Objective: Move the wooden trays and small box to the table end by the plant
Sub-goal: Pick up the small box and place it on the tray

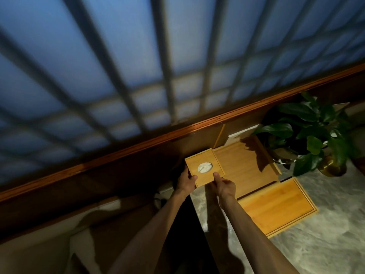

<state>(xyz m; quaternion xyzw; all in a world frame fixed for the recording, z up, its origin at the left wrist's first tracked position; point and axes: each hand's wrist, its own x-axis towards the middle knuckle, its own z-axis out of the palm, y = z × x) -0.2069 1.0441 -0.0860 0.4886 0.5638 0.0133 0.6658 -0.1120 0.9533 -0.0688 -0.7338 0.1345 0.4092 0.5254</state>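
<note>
Here I see both bare hands closed on a small square box of light wood with a round white opening in its lid (204, 169). The left hand (185, 181) grips the box's near-left corner, thumb lying on the lid and fingers wrapped under the side. The right hand (224, 184) pinches the near-right edge, thumb pressed flat on the lid just beside the round opening, the other fingers hidden beneath. I cannot tell whether the box rests on anything or hangs in the air; it sits at the far left corner of the grey marbled table (316, 244), partly past the table's left edge.

Just to the right of the box, touching or nearly touching it, lies a large flat wooden tray with low raised sides (246, 165), its far end close to the wall. Nearer to me and further right lies a second flat wooden tray with a grooved border (276, 208), angled, its far corner just beside the first tray. A green leafy plant in a brass-coloured pot (308, 133) stands at the far right, its leaves throwing shadow over the large tray's far edge.

Behind the table runs a reddish-brown wooden rail (138, 145), and above it a blue frosted window with grey bars (138, 56), blurred.
</note>
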